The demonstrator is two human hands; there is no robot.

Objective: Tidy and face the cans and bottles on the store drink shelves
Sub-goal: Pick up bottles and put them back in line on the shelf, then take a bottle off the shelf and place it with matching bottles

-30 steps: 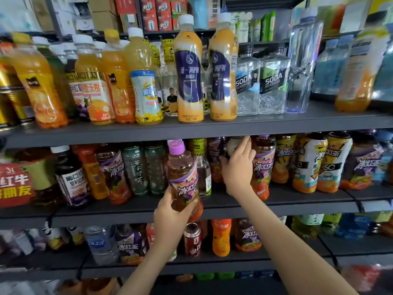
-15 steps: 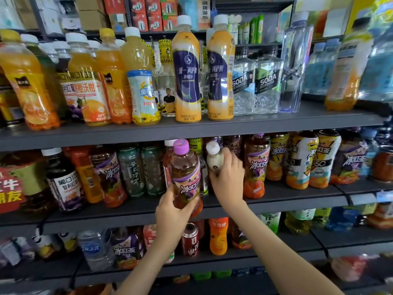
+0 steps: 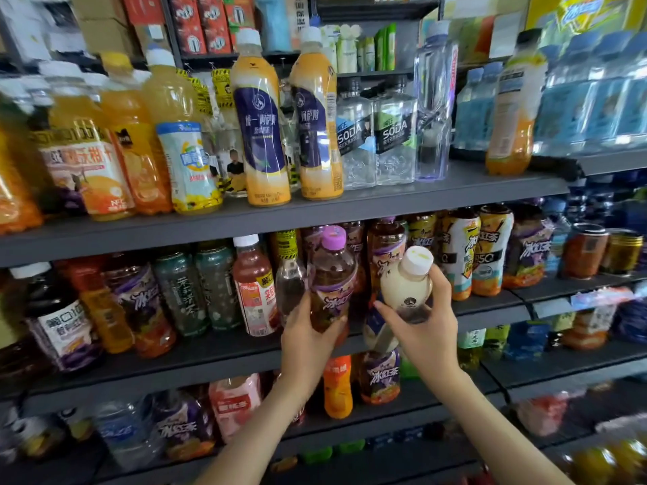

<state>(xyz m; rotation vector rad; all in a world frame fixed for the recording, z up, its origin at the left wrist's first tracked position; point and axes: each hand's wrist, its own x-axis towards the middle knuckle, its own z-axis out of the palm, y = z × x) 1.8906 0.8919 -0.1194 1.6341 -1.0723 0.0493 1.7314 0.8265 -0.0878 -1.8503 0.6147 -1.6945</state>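
Left hand (image 3: 308,339) has its fingers curled round the lower body of the purple-capped tea bottle (image 3: 331,274). The bottle is upright, long axis vertical, cap straight up above the fingertips, base hidden behind the palm at the front of the middle shelf (image 3: 210,362). Right hand (image 3: 429,332) grips the milky white-capped bottle (image 3: 406,287) round its middle, thumb across the near side and fingers wrapped behind. That one is tilted: base low and left under the thumb, cap high and right. It sits just right of the tea bottle, out in front of the row.
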